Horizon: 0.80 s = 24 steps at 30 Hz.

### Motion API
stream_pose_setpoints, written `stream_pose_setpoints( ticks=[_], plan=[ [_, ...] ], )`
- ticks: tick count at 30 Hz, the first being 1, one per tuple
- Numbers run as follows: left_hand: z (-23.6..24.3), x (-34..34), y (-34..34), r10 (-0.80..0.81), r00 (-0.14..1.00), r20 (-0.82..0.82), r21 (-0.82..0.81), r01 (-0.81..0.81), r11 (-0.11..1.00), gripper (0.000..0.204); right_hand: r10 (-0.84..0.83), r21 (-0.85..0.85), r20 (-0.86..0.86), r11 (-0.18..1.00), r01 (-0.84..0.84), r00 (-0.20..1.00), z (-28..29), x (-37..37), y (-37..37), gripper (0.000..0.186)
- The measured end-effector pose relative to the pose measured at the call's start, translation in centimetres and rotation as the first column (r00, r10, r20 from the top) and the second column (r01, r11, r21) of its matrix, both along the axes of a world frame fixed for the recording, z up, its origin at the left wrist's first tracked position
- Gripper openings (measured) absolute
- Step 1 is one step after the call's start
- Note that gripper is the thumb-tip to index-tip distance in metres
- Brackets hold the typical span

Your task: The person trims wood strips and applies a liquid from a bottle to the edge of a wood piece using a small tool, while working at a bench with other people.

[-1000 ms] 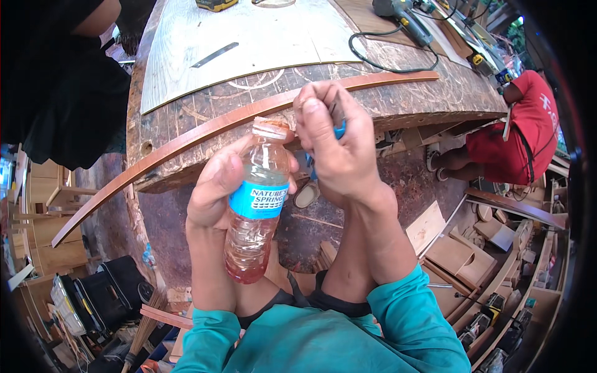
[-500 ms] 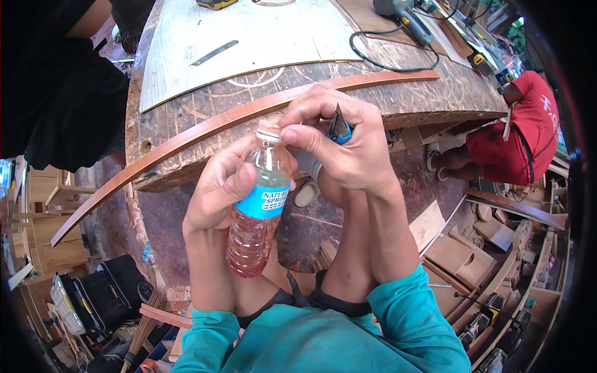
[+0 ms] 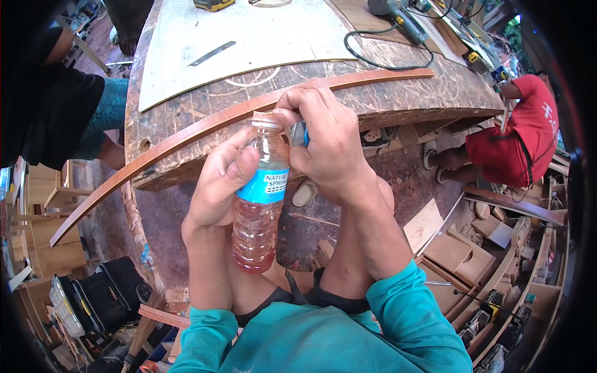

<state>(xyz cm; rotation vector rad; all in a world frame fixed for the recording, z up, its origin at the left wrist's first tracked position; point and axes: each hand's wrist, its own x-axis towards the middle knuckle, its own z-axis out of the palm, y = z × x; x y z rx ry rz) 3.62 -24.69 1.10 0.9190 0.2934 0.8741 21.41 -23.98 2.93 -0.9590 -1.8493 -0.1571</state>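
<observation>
Plastic bottle (image 3: 255, 239), found upright with a slight tilt, was held in the air over the person's lap, on the near side of the counter (image 3: 171, 119). The left hand (image 3: 225, 171) was wrapped around its upper body by the blue label (image 3: 261, 194); the right hand (image 3: 326, 133) had its fingertips at the mouth and a blue-and-grey tool (image 3: 298, 133) tucked in its grip. Principal hazard: the tool's working end was hidden, so any exposed edge could have met the left fingers or the thin wall, should the right hand have slipped. Too hard a left squeeze could have buckled the bottle; whether its pinkish lower part contained liquid could not be told. Secondary hazard: a wooden strip (image 3: 155, 151) overhung the counter's left end, where a knock could have shifted it.
</observation>
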Motion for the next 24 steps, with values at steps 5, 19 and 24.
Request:
stream_pose_setpoints(
  ticks=[5, 19, 24],
  plan=[
    [0.7, 0.4, -0.9, 0.292, 0.919, -0.266, 0.205, -0.242, 0.948, 0.053, -0.011, 0.054, -0.034, 0.998, 0.013, 0.999, 0.1, -0.5, 0.0, 0.02],
    [0.1, -0.7, -0.5, 0.151, 0.962, -0.228, 0.159, -0.116, 0.98, 0.084, 0.109, -0.271, -0.366, 0.938, -0.218, 0.924, 1.6, 0.3, -1.3, 0.01],
    [1.0, -0.5, -0.6, 0.339, 0.872, -0.354, 0.46, -0.154, 0.875, 0.062, 0.209, -0.284, -0.224, 0.92, -0.269, 0.952, 1.5, 1.2, -0.7, 0.008]
  ],
)
